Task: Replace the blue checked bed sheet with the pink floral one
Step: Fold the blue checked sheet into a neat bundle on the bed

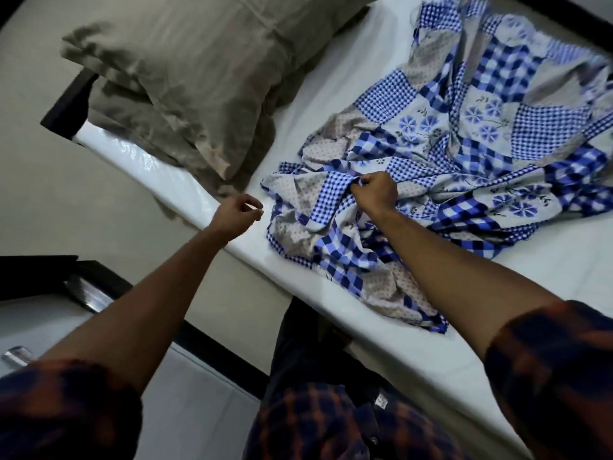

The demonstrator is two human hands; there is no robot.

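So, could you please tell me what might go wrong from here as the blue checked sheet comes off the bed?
Only the right hand grips the bunched blue checked sheet; the left hand holds nothing, so a one-handed pull may leave part of it trailing off the edge of the mattress. The pillows seem to overhang that edge near the corner and could get nudged off.

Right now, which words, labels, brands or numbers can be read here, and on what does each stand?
No text can be read.
The white tag on the person's shirt: too small and blurred to read.
The blue checked sheet: only checks, dots and flowers, no letters.
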